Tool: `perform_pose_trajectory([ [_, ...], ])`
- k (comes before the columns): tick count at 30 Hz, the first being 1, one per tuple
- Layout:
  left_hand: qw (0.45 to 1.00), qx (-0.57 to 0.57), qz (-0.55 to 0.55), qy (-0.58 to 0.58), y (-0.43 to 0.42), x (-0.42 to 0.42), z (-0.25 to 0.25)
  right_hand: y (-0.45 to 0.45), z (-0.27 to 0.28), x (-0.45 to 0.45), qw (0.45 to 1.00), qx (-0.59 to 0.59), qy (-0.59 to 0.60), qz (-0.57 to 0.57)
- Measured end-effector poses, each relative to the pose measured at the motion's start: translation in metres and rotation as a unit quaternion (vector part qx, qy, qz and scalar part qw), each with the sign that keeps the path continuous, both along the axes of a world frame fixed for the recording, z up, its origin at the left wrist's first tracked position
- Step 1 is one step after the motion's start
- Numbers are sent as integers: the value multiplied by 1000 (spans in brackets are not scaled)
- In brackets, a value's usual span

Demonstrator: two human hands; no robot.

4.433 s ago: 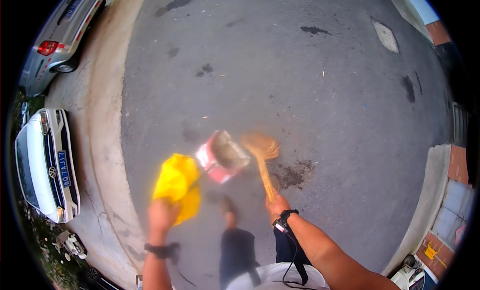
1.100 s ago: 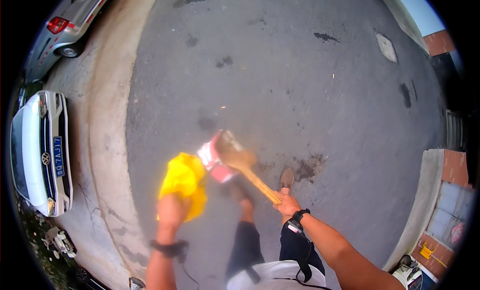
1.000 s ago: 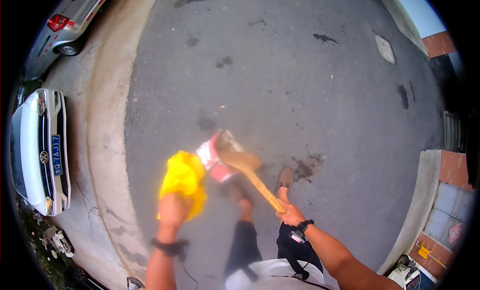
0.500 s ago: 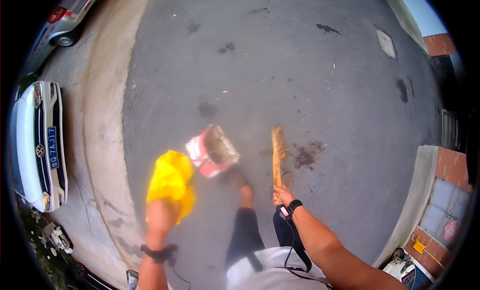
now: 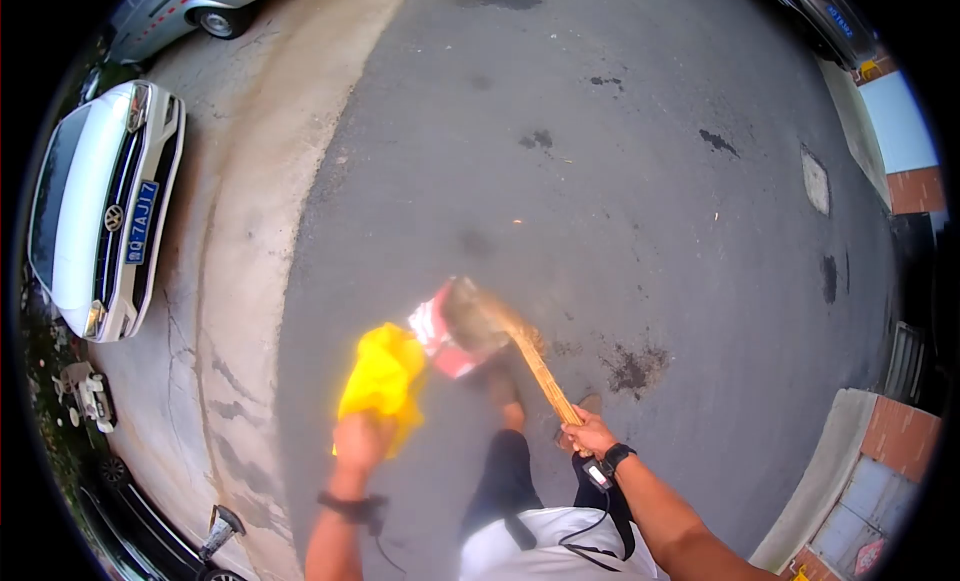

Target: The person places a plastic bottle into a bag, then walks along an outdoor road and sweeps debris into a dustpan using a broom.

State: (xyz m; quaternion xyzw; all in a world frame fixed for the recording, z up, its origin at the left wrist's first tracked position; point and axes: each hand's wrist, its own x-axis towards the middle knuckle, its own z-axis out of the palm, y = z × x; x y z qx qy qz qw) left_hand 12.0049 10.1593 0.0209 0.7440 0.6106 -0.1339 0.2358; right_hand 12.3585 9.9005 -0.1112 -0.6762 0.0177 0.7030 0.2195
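Observation:
My left hand [image 5: 366, 439] is closed round something yellow and crumpled, like a bag or cloth [image 5: 384, 376]. Just beyond it is a red and white scoop-like container [image 5: 440, 333], its open side facing right; how it joins the yellow thing is blurred. My right hand [image 5: 590, 433] grips the end of a short straw brush with a pale handle [image 5: 543, 374]. The brush's head reaches up and left to the container's opening, where it overlaps the rim. What lies inside the container is too blurred to tell.
Grey asphalt [image 5: 600, 251] with dark stains stretches ahead, and a concrete strip [image 5: 250, 221] runs along the left. A white car [image 5: 95, 211] and a silver vehicle [image 5: 165, 16] stand there. A dark car [image 5: 825, 21] is at the upper right. A low kerb [image 5: 825, 481] borders the right side.
The brush has swung left from beside my right foot to the container's opening. The view has turned, so the cars and ground have shifted. Both hands keep their holds.

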Motion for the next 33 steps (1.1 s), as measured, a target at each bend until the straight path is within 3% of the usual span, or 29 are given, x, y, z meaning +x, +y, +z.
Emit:
perform_pose_trajectory([
  [1,1000,3,23,-4,-2,-8,2,22,31,12,999,-14,-32,23],
  [7,984,53,167,-30,-4,-52,1,124,25,54,953,57,-198,223],
  [8,980,44,191,-29,-2,-58,-1,140,-1,61,935,126,-229,241],
  [11,965,29,259,-35,5,-74,-10,226,-36,68,877,173,-300,332],
  [14,947,36,313,-62,17,-85,-25,341,-44,57,864,180,-306,358],
  [18,922,18,380,-74,37,-83,-29,475,-89,38,802,215,-350,434],
  [21,923,-2,381,-45,58,-71,-24,545,-89,11,818,160,-325,447],
  [24,927,9,374,-20,62,-64,-27,559,-115,-13,815,109,-273,499],
  [25,927,8,374,-5,64,-62,-26,537,-140,-18,812,147,-248,508],
  [26,928,8,372,8,67,-61,-25,498,-179,-25,785,183,-283,520],
  [28,928,7,372,12,71,-59,-25,426,-173,-35,724,235,-308,570],
  [29,928,7,372,13,73,-59,-24,397,-178,-31,732,230,-228,599],
  [30,924,3,382,11,76,-56,-21,386,-139,-34,814,190,-142,531],
  [31,920,-1,392,9,79,-53,-17,397,-82,-39,846,94,-93,516],
  [33,915,-8,404,10,82,-55,-14,389,-49,-33,862,84,-44,498],
])
